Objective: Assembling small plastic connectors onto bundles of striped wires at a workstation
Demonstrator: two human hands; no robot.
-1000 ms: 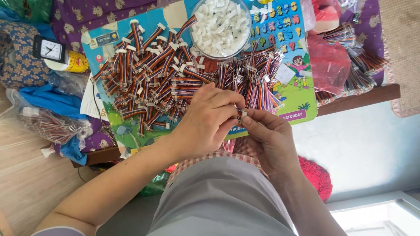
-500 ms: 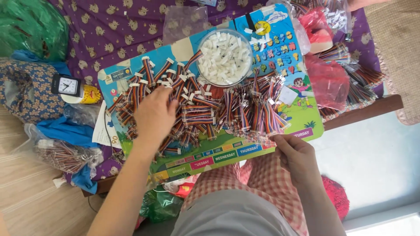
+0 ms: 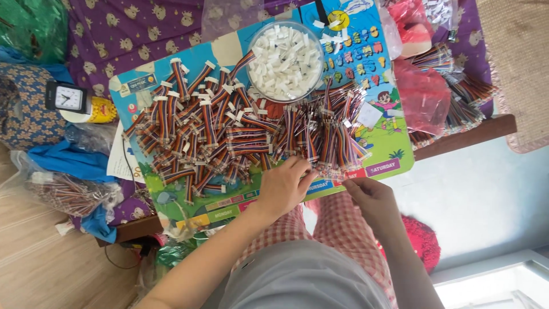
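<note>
Left hand [image 3: 284, 186] rests at the near edge of the wire pile [image 3: 229, 137], fingers curled down onto short striped ribbon wires; whether it pinches one, cannot tell. Right hand [image 3: 372, 197] sits just beside it at the board's [image 3: 394, 154] near edge, fingertips drawn together at the wire ends. Pile covers the colourful board. Clear bowl [image 3: 284, 60] of white connectors stands behind it. Small clock [image 3: 67, 97] left.

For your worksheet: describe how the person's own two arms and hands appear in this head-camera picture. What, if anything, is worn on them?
Both forearms are bare; no sleeves reach them. The left hand and right hand wear no gloves, and no rings, watch or bracelets are visible. Nearby clothing: a grey top and red-and-white checked trousers.
</note>
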